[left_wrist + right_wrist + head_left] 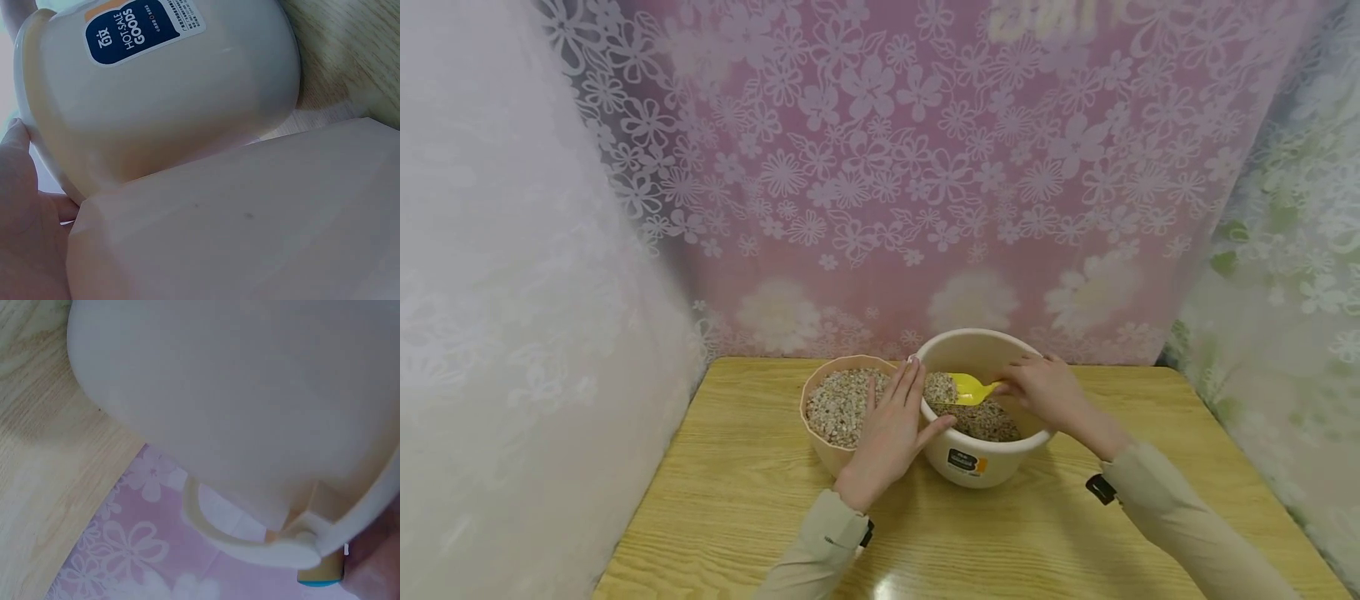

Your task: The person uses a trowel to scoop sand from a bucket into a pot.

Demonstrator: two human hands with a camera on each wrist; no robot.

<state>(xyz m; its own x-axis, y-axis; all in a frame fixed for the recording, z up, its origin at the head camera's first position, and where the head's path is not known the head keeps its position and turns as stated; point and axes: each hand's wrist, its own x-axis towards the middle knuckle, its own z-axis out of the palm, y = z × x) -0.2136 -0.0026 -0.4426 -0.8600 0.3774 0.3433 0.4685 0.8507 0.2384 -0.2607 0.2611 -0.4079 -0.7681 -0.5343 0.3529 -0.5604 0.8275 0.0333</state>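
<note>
Though the scoop (973, 390) is bright yellow, speckled grain (940, 387) covers its front.

Small screened-off booth indoors; type of building can't be told. Wood-grain tabletop (737, 458) walled on three sides: pink flower-print sheet (880, 175) behind, pale floral sheet (512, 292) left, white sheet with green leaves (1292, 258) right.

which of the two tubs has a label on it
The white bucket on the right, with a dark label on its front; the peach bowl on the left shows none.
</note>
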